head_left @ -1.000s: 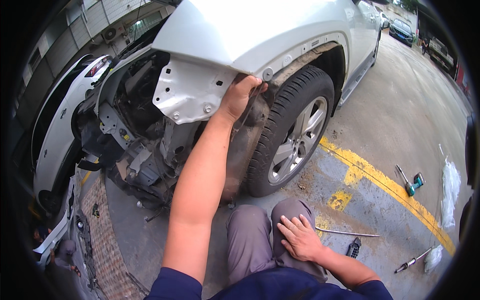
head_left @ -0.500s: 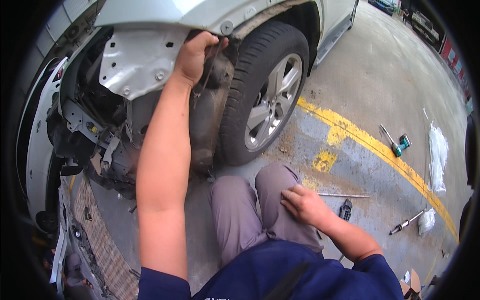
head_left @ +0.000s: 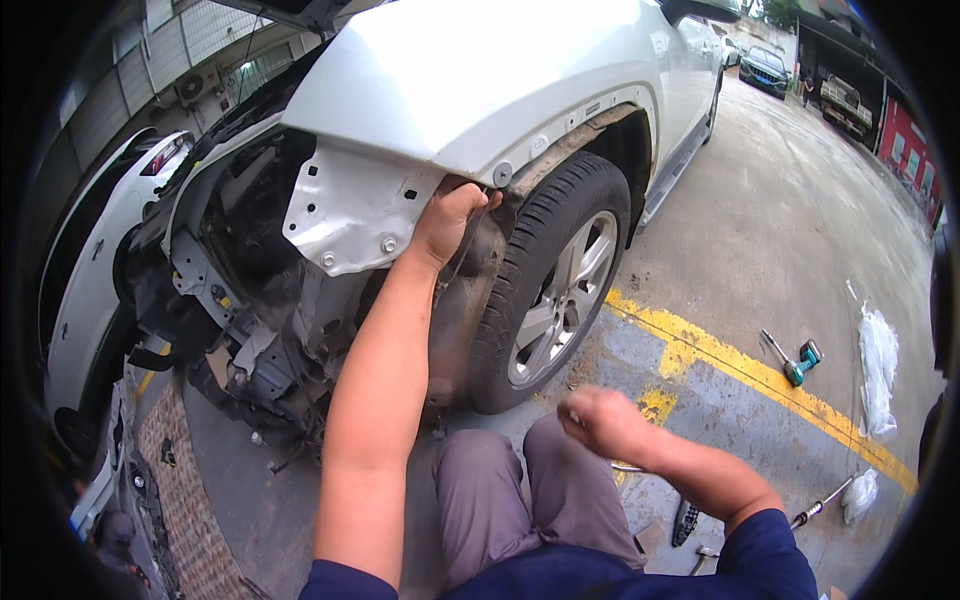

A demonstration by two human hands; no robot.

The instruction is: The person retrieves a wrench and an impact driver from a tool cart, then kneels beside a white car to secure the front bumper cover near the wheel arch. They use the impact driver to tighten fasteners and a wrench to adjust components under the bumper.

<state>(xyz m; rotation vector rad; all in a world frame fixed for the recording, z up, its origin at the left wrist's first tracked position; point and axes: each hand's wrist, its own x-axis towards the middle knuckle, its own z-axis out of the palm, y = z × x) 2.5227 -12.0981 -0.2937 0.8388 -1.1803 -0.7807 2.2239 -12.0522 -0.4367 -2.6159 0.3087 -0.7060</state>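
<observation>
My left hand [head_left: 452, 222] reaches up under the front corner of a silver car's fender [head_left: 400, 95]. Its fingers are closed at the fender's lower edge, beside a round fastener [head_left: 503, 174]; what they grip is partly hidden. A thin dark strand hangs below it, in front of the dirty wheel-arch liner [head_left: 462, 315]. To the left of the hand is a bare metal bracket [head_left: 350, 210] with holes and bolts. My right hand [head_left: 600, 422] is raised over my right knee, curled into a loose fist, slightly blurred, with nothing visible in it.
The front wheel [head_left: 565, 300] stands right of my left hand. Exposed front-end parts [head_left: 250, 340] lie to the left. On the floor at right are a green cordless tool [head_left: 797, 365], a clear plastic bag [head_left: 878, 375] and a dark-handled tool [head_left: 685, 522]. A white car [head_left: 95, 275] stands far left.
My right hand has lifted off my knee and curled up. My left hand stays at the fender edge. The view has tilted up, showing more of the car.
</observation>
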